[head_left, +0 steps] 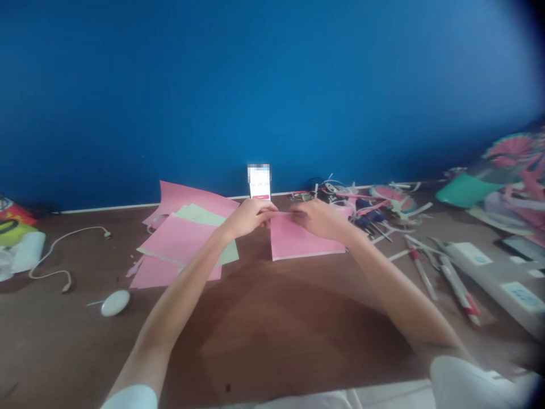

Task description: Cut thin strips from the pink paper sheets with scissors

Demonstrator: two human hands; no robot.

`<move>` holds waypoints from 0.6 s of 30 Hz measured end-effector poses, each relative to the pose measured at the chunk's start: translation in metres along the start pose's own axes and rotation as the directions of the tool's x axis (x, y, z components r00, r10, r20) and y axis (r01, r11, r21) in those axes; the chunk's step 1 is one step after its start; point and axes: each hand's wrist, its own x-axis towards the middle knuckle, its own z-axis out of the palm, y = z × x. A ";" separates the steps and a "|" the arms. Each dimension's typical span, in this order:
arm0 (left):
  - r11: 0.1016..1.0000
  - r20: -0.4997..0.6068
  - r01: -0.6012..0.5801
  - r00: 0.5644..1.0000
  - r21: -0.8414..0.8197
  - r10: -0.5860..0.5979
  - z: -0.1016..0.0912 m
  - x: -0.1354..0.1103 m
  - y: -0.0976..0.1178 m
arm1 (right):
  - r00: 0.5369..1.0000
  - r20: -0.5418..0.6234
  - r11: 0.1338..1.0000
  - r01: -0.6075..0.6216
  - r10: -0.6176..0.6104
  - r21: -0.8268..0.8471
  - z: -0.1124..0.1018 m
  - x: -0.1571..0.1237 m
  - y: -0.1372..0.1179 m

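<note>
My left hand [249, 217] and my right hand [317, 218] reach forward over a brown table [272, 329]. Both pinch the ends of a thin pale paper strip [284, 213] held level between them. Just below the strip lies a pink paper sheet [304, 241], flat on the table. A loose pile of pink and pale green sheets [183, 238] lies to the left of my left hand. A phone [259, 182] with a lit screen leans against the blue wall right behind the hands.
A white cable [63, 250] and a white oval object [115, 302] lie at the left, beside colourful packets [15, 230]. At the right are paper scraps, pens [460, 289], a white power strip [502, 278] and coloured paper crafts [511, 170].
</note>
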 end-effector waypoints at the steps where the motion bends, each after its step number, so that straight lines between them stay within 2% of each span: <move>1: 1.000 -0.005 0.002 1.000 -0.009 -0.002 0.000 -0.001 0.002 | 1.000 -0.005 1.000 -0.005 0.005 0.010 0.001 0.000 -0.002; 9: 1.000 -0.068 -0.015 0.998 0.017 0.016 -0.003 -0.001 0.004 | 0.999 -0.046 0.995 -0.020 0.025 0.103 -0.005 -0.003 0.002; 15: 0.992 -0.039 -0.049 0.998 -0.118 0.045 -0.008 -0.003 0.009 | 0.996 -0.084 0.985 0.004 0.011 0.174 -0.014 -0.003 0.000; 18: 0.967 0.010 -0.063 0.998 -0.248 0.067 -0.016 -0.004 0.008 | 0.996 -0.091 0.962 0.020 0.005 0.274 -0.021 -0.005 -0.001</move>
